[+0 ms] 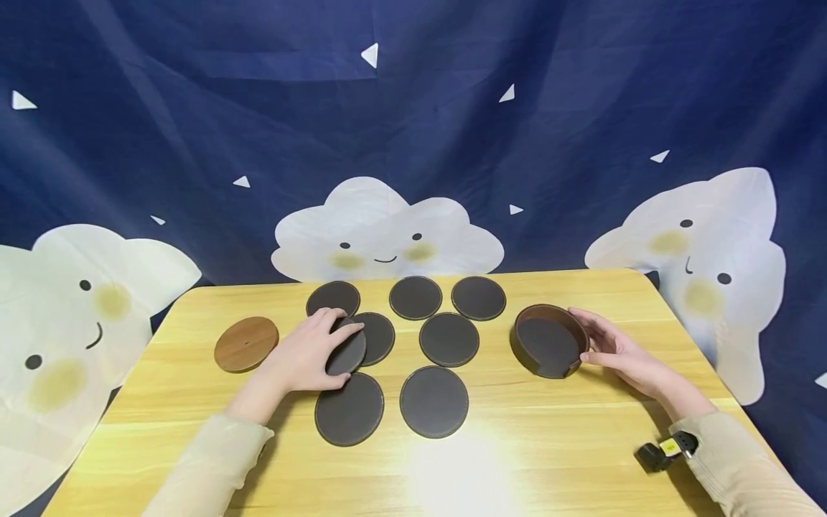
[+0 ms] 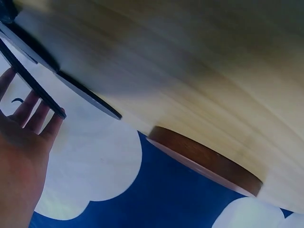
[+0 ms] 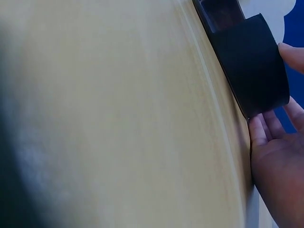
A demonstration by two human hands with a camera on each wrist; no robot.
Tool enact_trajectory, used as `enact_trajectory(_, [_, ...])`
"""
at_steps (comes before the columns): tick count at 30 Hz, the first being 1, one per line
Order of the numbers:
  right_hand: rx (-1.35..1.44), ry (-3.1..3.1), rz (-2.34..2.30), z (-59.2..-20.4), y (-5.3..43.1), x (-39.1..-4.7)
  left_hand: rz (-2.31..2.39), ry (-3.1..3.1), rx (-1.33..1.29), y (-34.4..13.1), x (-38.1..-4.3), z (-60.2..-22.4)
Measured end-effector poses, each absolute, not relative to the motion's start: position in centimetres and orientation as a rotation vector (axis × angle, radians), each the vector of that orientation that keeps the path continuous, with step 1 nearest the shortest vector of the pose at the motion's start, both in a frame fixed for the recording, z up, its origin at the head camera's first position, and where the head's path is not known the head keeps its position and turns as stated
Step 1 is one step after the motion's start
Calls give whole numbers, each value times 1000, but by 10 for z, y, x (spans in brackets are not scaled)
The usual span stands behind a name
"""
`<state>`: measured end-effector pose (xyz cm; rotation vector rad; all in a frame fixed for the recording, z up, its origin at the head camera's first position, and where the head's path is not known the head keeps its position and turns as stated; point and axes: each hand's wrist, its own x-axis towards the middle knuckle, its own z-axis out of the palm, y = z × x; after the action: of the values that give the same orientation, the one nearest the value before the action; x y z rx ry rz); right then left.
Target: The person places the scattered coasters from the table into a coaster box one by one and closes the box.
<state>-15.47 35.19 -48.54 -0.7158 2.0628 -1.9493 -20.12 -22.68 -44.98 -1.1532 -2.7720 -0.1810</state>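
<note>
In the head view my left hand (image 1: 304, 353) grips a round dark coaster (image 1: 347, 352) by its edge, thumb on the near side and fingers on the far side. The left wrist view shows that coaster (image 2: 32, 80) raised off the table. Below and beside it lie other dark coasters, among them a near one (image 1: 349, 411) and a partly covered one (image 1: 381, 337). My right hand (image 1: 623, 357) holds the right side of a round, brown-walled coaster holder (image 1: 525, 353) between thumb and fingers. The holder has a dark floor and a notch in its near wall.
More dark coasters lie flat mid-table, including a near one (image 1: 433, 401), a middle one (image 1: 449, 339) and a back right one (image 1: 479, 298). A round brown wooden disc (image 1: 247, 343) lies at the left. Behind the wooden table (image 1: 549, 445) hangs a blue cloud-patterned curtain (image 1: 426, 129).
</note>
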Motion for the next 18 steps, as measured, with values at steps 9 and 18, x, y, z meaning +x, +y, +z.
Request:
enact_trajectory(9, [-717,2059,-1964,-485,352,-155,-165,-2743,-1206,-203,-208,-447])
enact_trajectory(18, [-699,2052,-1957,-482,351,-154,-126,-2726,-1279,-170,-217,-441])
